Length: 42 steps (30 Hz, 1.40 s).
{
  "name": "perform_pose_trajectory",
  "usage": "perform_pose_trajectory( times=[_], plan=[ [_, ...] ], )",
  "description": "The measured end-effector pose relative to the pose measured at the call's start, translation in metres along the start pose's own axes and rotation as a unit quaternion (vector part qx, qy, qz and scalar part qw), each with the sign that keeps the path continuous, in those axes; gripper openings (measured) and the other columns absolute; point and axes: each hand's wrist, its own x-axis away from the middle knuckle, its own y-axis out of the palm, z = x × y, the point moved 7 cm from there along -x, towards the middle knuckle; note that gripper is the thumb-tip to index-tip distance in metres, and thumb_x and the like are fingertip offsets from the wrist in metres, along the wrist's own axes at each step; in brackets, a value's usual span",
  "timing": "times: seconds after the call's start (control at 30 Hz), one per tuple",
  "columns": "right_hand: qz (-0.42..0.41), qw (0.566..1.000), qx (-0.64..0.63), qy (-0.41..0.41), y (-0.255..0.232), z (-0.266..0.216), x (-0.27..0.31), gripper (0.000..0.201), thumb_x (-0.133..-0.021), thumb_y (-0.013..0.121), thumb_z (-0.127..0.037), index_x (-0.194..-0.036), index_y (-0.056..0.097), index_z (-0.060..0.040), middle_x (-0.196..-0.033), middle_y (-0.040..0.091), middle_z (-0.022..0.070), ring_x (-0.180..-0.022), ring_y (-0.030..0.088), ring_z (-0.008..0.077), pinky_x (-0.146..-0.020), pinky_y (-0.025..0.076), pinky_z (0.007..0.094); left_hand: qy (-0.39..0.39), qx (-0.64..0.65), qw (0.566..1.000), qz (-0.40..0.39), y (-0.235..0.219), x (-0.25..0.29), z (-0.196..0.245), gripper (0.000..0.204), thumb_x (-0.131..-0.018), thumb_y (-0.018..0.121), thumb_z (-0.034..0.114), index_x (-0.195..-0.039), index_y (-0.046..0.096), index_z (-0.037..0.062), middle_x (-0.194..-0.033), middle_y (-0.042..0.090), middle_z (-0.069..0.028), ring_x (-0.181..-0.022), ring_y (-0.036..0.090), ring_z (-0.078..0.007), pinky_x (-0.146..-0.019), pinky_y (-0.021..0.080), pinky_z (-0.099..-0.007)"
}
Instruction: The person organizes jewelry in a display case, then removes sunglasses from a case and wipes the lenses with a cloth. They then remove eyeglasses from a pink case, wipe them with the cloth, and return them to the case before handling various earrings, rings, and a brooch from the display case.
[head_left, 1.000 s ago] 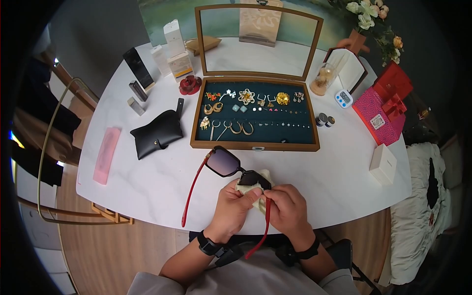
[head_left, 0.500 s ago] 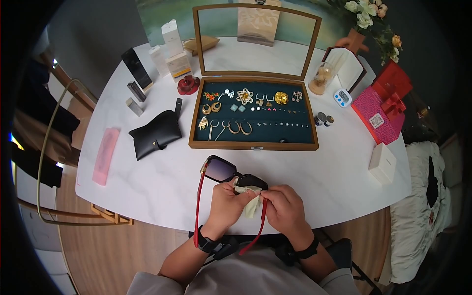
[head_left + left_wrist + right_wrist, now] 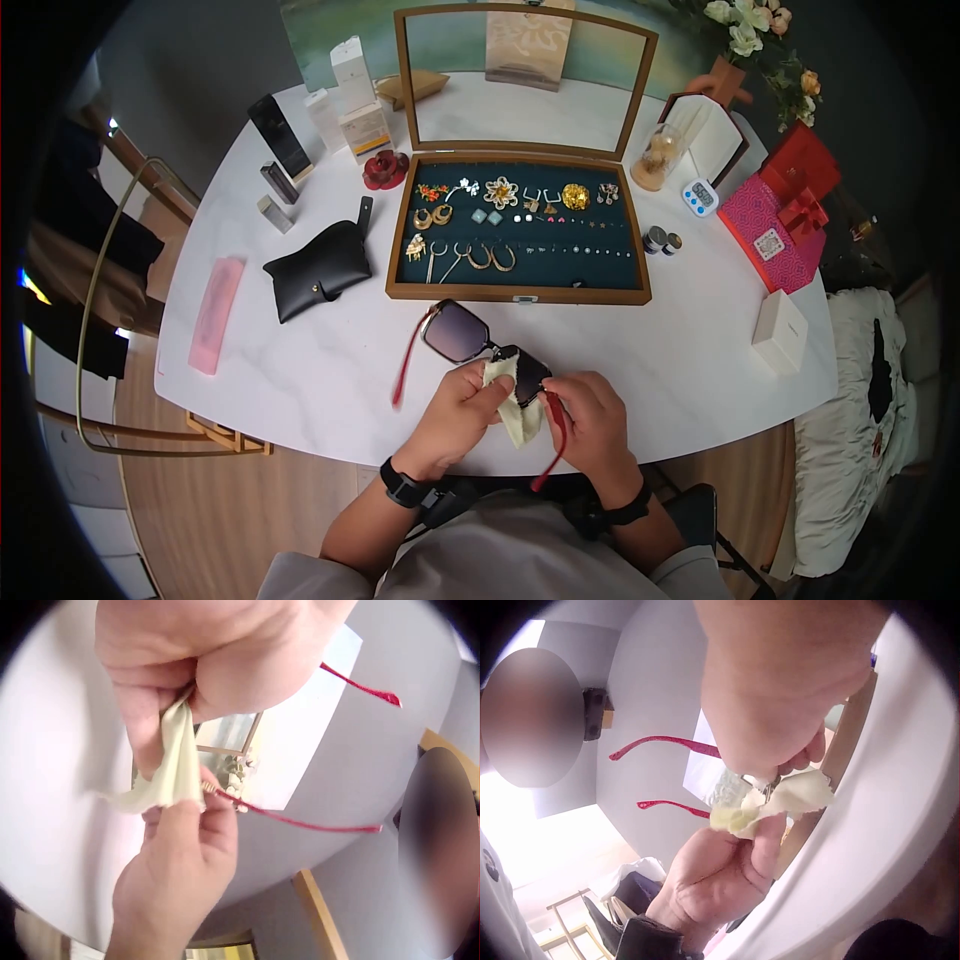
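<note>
A pair of sunglasses (image 3: 457,332) with dark lenses and red temples is held above the near edge of the table, temples unfolded towards the person. My left hand (image 3: 455,415) pinches a pale yellow-green cloth (image 3: 522,425) over the lens on the right, thumb on top. In the left wrist view the cloth (image 3: 176,761) hangs in folds between both hands and hides that lens. My right hand (image 3: 592,418) grips the frame at the hinge of the right-hand temple (image 3: 556,437). The other lens is bare and tilted upward.
Beyond the hands stands a wooden jewelry case (image 3: 520,295), its glass lid raised, with earrings and brooches inside. A black glasses pouch (image 3: 318,275) and a pink sleeve (image 3: 216,315) lie to the left. A white box (image 3: 780,335) and a pink gift bag (image 3: 765,235) are at right.
The sunglasses dipped towards the person, then tilted back up. The cloth has shifted left on the lens, baring more of it. Both hands keep their hold.
</note>
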Motion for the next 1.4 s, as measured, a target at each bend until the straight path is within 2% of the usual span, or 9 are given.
perform_pose_trajectory(
  times=[0.07, 0.3, 0.5, 0.77, 0.9, 1.0, 1.1, 1.17, 1.4],
  plan=[
    [0.010, 1.000, -0.005, 0.008, -0.004, 0.003, -0.002, 0.021, -0.077, 0.072, 0.001, -0.097, 0.067, -0.0033, -0.100, 0.066, 0.0097, -0.087, 0.065, 0.0292, -0.072, 0.054, 0.0371, -0.052, 0.029, 0.997, -0.053, 0.002, 0.000, -0.008, 0.019, -0.100, 0.049, 0.006, -0.115, 0.062, 0.0043, -0.104, 0.066, -0.0010, -0.091, 0.060, -0.0050, -0.076, 0.048, -0.0214],
    [0.017, 1.000, -0.004, -0.004, -0.003, 0.001, -0.002, 0.024, -0.076, 0.073, 0.002, -0.099, 0.068, -0.0010, -0.105, 0.066, 0.0111, -0.093, 0.066, 0.0291, -0.077, 0.055, 0.0363, -0.033, 0.109, 0.992, -0.062, 0.008, 0.000, -0.005, 0.019, -0.098, 0.052, 0.002, -0.113, 0.062, 0.0032, -0.103, 0.067, -0.0016, -0.087, 0.060, -0.0038, -0.072, 0.047, -0.0195],
    [0.023, 0.999, -0.003, -0.034, -0.002, -0.004, -0.002, 0.022, -0.074, 0.074, 0.003, -0.094, 0.067, -0.0011, -0.105, 0.065, 0.0111, -0.092, 0.066, 0.0297, -0.075, 0.056, 0.0370, -0.019, 0.093, 0.995, -0.030, 0.003, -0.002, -0.014, 0.015, -0.100, 0.054, 0.006, -0.110, 0.064, 0.0014, -0.097, 0.069, -0.0021, -0.083, 0.064, -0.0073, -0.073, 0.051, -0.0224],
    [0.017, 0.998, -0.005, -0.062, 0.001, -0.015, 0.000, 0.024, -0.075, 0.073, 0.004, -0.097, 0.066, -0.0018, -0.106, 0.063, 0.0124, -0.089, 0.065, 0.0301, -0.073, 0.056, 0.0371, 0.031, 0.096, 0.995, 0.026, 0.006, -0.006, -0.011, 0.008, -0.093, 0.068, 0.004, -0.100, 0.068, 0.0010, -0.091, 0.071, -0.0034, -0.078, 0.065, -0.0086, -0.070, 0.053, -0.0239],
    [0.019, 0.997, -0.001, -0.081, 0.003, -0.019, 0.000, 0.025, -0.075, 0.073, 0.005, -0.097, 0.066, -0.0017, -0.106, 0.062, 0.0124, -0.088, 0.065, 0.0298, -0.072, 0.056, 0.0370, 0.035, 0.110, 0.993, 0.031, 0.004, -0.008, -0.014, 0.008, -0.093, 0.069, 0.005, -0.100, 0.068, 0.0013, -0.091, 0.071, -0.0038, -0.078, 0.065, -0.0085, -0.070, 0.053, -0.0234],
    [0.017, 0.997, 0.004, -0.081, 0.003, -0.017, -0.001, 0.026, -0.075, 0.074, 0.005, -0.098, 0.066, -0.0018, -0.106, 0.062, 0.0124, -0.088, 0.065, 0.0292, -0.072, 0.056, 0.0365, 0.042, 0.097, 0.993, 0.042, 0.004, -0.008, -0.016, 0.008, -0.094, 0.068, 0.007, -0.100, 0.068, 0.0017, -0.089, 0.070, -0.0032, -0.077, 0.064, -0.0083, -0.069, 0.052, -0.0236],
    [0.007, 0.997, 0.006, -0.071, 0.004, -0.013, 0.000, 0.026, -0.074, 0.074, 0.005, -0.098, 0.066, -0.0021, -0.106, 0.063, 0.0123, -0.087, 0.065, 0.0286, -0.072, 0.056, 0.0360, 0.048, 0.054, 0.994, 0.084, 0.002, -0.005, -0.014, 0.015, -0.100, 0.061, 0.016, -0.098, 0.067, 0.0023, -0.086, 0.069, -0.0020, -0.074, 0.063, -0.0076, -0.067, 0.052, -0.0237],
    [0.007, 0.998, 0.001, -0.068, 0.004, -0.012, 0.001, 0.026, -0.074, 0.074, 0.005, -0.098, 0.066, -0.0024, -0.106, 0.063, 0.0121, -0.087, 0.065, 0.0285, -0.072, 0.056, 0.0358, 0.018, 0.037, 0.993, 0.111, -0.001, -0.003, -0.015, 0.026, -0.105, 0.052, 0.024, -0.096, 0.065, 0.0031, -0.082, 0.067, -0.0007, -0.072, 0.062, -0.0067, -0.065, 0.051, -0.0226],
    [0.011, 0.998, 0.000, -0.065, 0.000, -0.011, 0.000, 0.026, -0.073, 0.074, 0.004, -0.097, 0.067, -0.0025, -0.106, 0.063, 0.0122, -0.088, 0.066, 0.0287, -0.073, 0.056, 0.0361, 0.007, 0.005, 0.995, 0.097, -0.001, -0.002, -0.013, 0.028, -0.106, 0.049, 0.027, -0.098, 0.063, 0.0044, -0.084, 0.066, -0.0002, -0.074, 0.062, -0.0055, -0.065, 0.052, -0.0201]
  ],
)
